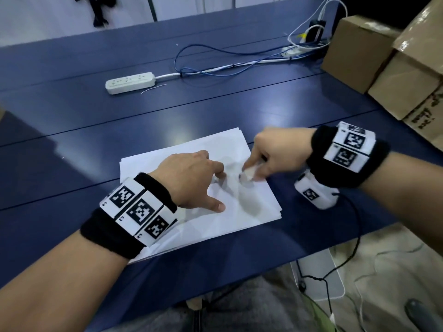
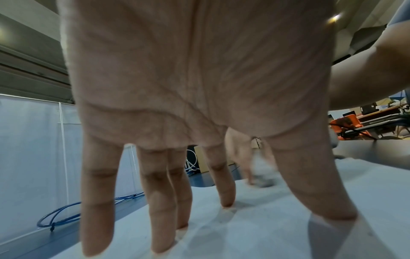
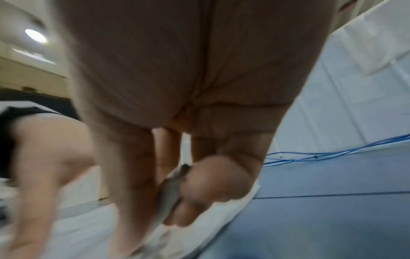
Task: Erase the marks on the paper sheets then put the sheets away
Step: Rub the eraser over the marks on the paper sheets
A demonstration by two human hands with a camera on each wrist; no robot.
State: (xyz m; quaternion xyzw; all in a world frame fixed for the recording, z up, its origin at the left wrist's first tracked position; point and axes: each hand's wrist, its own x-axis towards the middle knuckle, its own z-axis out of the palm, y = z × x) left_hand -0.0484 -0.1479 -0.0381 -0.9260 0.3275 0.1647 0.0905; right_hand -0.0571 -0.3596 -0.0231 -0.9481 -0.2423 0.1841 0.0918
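A stack of white paper sheets (image 1: 242, 207) lies near the front edge of the blue table (image 1: 215, 109). My left hand (image 1: 191, 178) presses down on the top sheet (image 2: 266, 227) with spread, straight fingers (image 2: 226, 196). My right hand (image 1: 271, 156) pinches a whitish eraser (image 1: 248, 174) between thumb and fingers, its tip on the sheet's right part. The right wrist view shows the eraser (image 3: 170, 191) held against the thumb (image 3: 210, 185), blurred by motion. In the left wrist view the eraser (image 2: 262, 170) shows past my fingers. Any marks on the paper are hidden or too faint to see.
A white power strip (image 1: 129, 82) with blue and white cables (image 1: 215, 68) lies at the back of the table. Cardboard boxes (image 1: 383, 68) stand at the right edge. A cord (image 1: 354, 236) hangs from my right wrist past the table's front edge.
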